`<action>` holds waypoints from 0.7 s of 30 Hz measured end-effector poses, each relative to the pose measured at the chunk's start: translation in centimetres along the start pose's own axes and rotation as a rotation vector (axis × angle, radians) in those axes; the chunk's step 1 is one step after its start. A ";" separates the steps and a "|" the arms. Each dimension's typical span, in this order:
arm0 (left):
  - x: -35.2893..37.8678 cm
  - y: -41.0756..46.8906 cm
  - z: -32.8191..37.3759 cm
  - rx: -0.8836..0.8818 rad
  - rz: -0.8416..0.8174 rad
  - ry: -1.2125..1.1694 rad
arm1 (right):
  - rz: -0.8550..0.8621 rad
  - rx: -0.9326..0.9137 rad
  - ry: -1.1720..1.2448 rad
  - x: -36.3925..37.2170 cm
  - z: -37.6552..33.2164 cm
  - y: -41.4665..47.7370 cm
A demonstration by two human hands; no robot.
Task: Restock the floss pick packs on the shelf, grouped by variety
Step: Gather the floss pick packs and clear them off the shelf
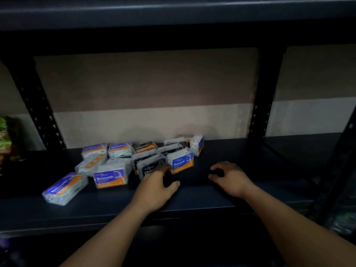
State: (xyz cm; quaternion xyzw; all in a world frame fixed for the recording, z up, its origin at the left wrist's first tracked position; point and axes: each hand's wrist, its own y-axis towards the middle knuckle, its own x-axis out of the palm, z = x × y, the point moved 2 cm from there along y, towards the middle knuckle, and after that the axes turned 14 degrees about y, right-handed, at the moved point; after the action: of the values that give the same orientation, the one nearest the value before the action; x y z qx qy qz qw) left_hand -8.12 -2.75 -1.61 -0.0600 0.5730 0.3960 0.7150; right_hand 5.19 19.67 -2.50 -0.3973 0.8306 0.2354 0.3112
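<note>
My left hand [157, 189] is at the front Charcoal pack [149, 167], in the middle of the jumble on the shelf board [250, 191]. Fingers and thumb are spread apart, with the fingertips at the pack's near face. Blur hides whether they touch it, and I have nothing clamped yet. My right hand [231, 178] hovers over bare board to the right, its fingers loosely curled round nothing.

The floss pick packs are not yet fully grouped. The Smooth packs are on the left: 1 lies flat and askew at the front [64, 187], 1 stands label-forward [110, 176], and more sit behind. A second Charcoal pack [144, 147] sits at the back. The Round pack [180, 162] stands just beside the 1 I am reaching for, perhaps touching it.

I judge the step in hand to be taking this Charcoal pack to join its own kind. To do it well I should pinch it across its 2 short ends, not by the slippery front label. I should lift it straight up instead of dragging it, since a drag would probably tip the Round pack next to it. My right hand is free to steady that Round pack. I would set the pack down label-forward, square to the shelf edge and close against the other Charcoal pack.
</note>
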 end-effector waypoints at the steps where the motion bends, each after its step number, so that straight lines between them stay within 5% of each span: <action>1: 0.3 0.4 -0.3 -0.013 0.012 0.007 | 0.013 0.003 -0.008 0.1 0.1 0.6; 7: 1.0 2.4 -1.0 -0.137 0.150 -0.038 | 0.044 0.010 -0.074 0.5 0.4 3.1; 21: 3.5 7.1 -2.1 -0.129 0.032 -0.260 | 0.110 -0.061 0.130 0.3 1.9 6.9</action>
State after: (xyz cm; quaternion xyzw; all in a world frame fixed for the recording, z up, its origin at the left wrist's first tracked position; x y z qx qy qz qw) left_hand -14.18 2.69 -2.71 -0.0449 0.4501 0.4478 0.7713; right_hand 0.09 24.70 -2.99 -0.3749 0.8620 0.2511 0.2309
